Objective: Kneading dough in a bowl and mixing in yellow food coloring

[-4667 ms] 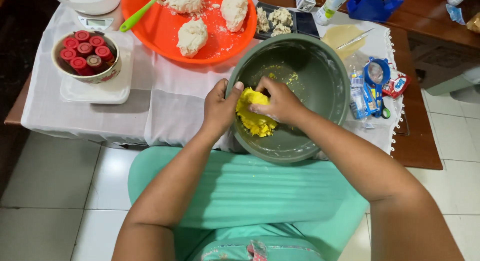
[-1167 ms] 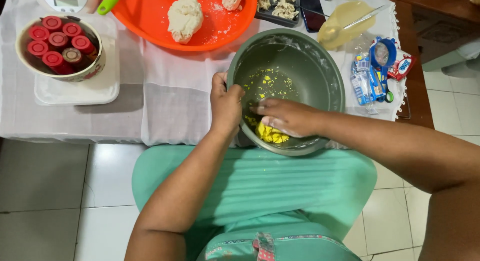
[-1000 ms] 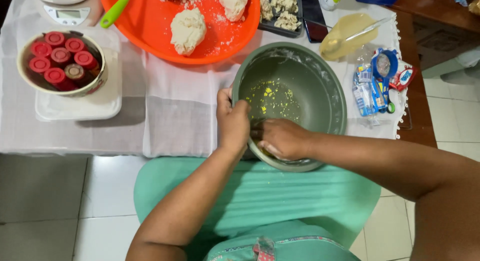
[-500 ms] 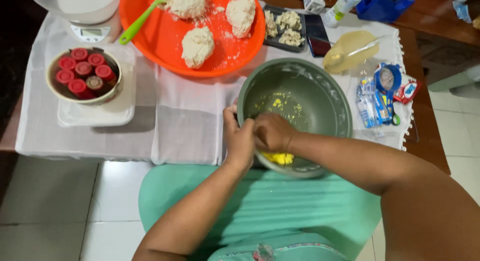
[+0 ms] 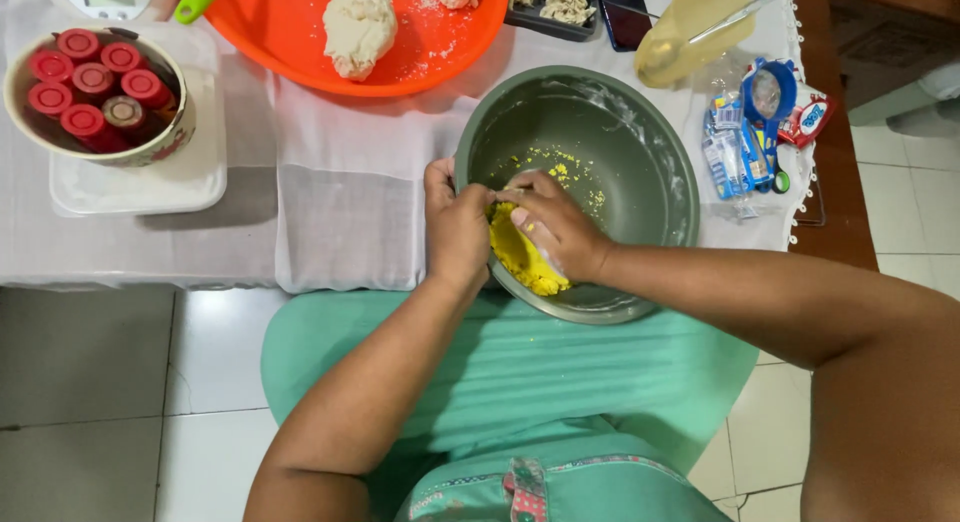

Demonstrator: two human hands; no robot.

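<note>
While the left hand (image 5: pixel 455 227) and right hand (image 5: pixel 553 225) squeeze yellow dough (image 5: pixel 520 257) against the steel bowl's (image 5: pixel 640 152) lower-left wall, the bowl overhangs the table edge (image 5: pixel 200 282).

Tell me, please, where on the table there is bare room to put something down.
The white cloth is bare between the white tray and the metal bowl, below the orange plate. It is crowded right of the bowl, with packets, and along the far edge. Both hands, left hand and right hand, fill the bowl's near side.
</note>
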